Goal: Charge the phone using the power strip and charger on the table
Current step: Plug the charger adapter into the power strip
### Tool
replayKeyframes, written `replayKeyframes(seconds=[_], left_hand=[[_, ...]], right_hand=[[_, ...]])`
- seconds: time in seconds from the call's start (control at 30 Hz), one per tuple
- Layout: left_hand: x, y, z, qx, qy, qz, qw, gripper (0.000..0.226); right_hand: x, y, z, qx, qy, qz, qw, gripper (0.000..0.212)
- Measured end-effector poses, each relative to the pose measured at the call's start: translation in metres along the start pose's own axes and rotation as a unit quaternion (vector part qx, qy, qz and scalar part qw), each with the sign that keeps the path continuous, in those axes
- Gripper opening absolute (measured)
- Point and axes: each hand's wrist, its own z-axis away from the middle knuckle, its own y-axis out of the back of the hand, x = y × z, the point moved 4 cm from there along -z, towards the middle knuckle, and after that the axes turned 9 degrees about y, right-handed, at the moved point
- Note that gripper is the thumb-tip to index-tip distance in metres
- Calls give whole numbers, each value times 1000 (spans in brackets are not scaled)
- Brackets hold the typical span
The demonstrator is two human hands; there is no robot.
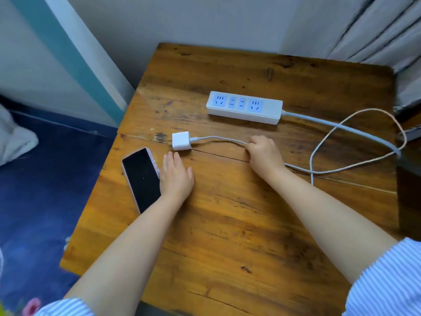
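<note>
A white power strip (245, 107) with blue sockets lies at the far side of the wooden table (227, 224). A white charger block (181, 141) sits nearer, with its white cable (218, 140) running right. My right hand (264, 153) is closed around that cable a short way from the block. The cable loops on to the table's right edge. A dark-screened phone (142, 179) lies face up at the left. My left hand (176, 176) rests flat on the table beside the phone, fingers together, holding nothing, its fingertips just short of the charger.
The strip's thick grey cord (341, 127) runs off the right edge. Grey curtains (376, 30) hang at the back right. A wall with a teal stripe (68, 58) stands at the left, above a dark blue floor (45, 179).
</note>
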Motion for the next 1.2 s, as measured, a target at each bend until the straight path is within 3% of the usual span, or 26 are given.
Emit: replayKeyframes(seconds=[0.1, 0.33, 0.47, 0.57, 0.67, 0.8, 0.93, 1.07, 1.2], left_hand=[[3, -8, -1, -3, 14, -6, 1000, 60], [28, -29, -2, 59, 24, -3, 998, 61], [25, -35, -6, 75, 21, -6, 997, 61], [25, -36, -5, 84, 21, -8, 996, 61], [24, -36, -7, 84, 25, -11, 996, 61], [26, -36, -6, 72, 24, -17, 997, 62], [26, -35, -7, 67, 28, -32, 997, 62], [27, -35, -7, 62, 30, -37, 997, 62], [28, -34, -6, 55, 35, -40, 997, 62]], right_hand=[[16, 6, 27, -7, 7, 40, 999, 23], [55, 33, 76, -11, -143, 104, 984, 20], [26, 34, 51, 34, -30, 6, 999, 30], [0, 22, 19, -38, 73, -18, 996, 56], [-7, 10, -8, -116, 91, 0, 989, 67], [4, 14, -12, -140, 82, -23, 986, 55], [19, 39, -5, -47, 37, -65, 996, 53], [24, 67, -21, 69, 15, -71, 995, 33], [20, 75, -42, 80, 24, -21, 996, 27]])
